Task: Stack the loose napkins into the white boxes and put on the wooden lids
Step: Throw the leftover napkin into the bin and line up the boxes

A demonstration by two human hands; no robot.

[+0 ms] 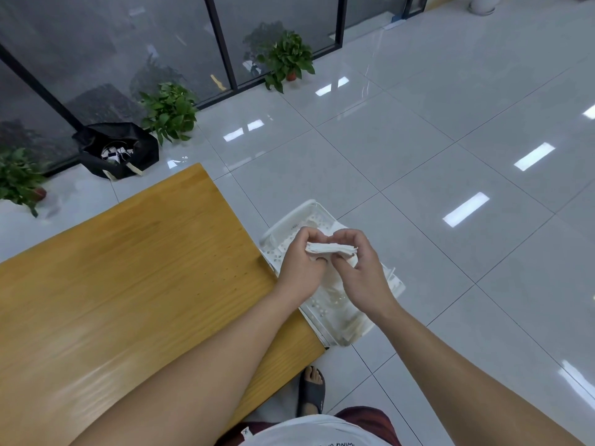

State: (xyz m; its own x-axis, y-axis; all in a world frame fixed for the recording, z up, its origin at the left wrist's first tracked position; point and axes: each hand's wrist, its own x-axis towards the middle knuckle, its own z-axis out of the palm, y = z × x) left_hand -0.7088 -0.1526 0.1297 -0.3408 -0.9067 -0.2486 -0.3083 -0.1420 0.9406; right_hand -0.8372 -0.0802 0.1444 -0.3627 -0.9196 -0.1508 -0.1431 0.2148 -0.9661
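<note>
Your left hand and right hand meet above the white basket, and together they hold a small stack of napkins. Left fingers curl round the stack's left end, thumb on top. Right fingers curl round its right end, thumb underneath at the front. The stack lies roughly flat between both hands, edges showing as thin white layers, clear of the basket below.

The basket is a white perforated crate with a handle at its far end. It stands on the tiled floor, just beside the right edge of the wooden worktop. More white material lies inside it under your hands; you cannot tell whether this is napkins or boxes.

Your left forearm crosses the worktop's near corner. One foot in a dark sandal shows on the floor below the worktop edge.

Far left: a black bag on the floor, with potted plants along the glass wall.
</note>
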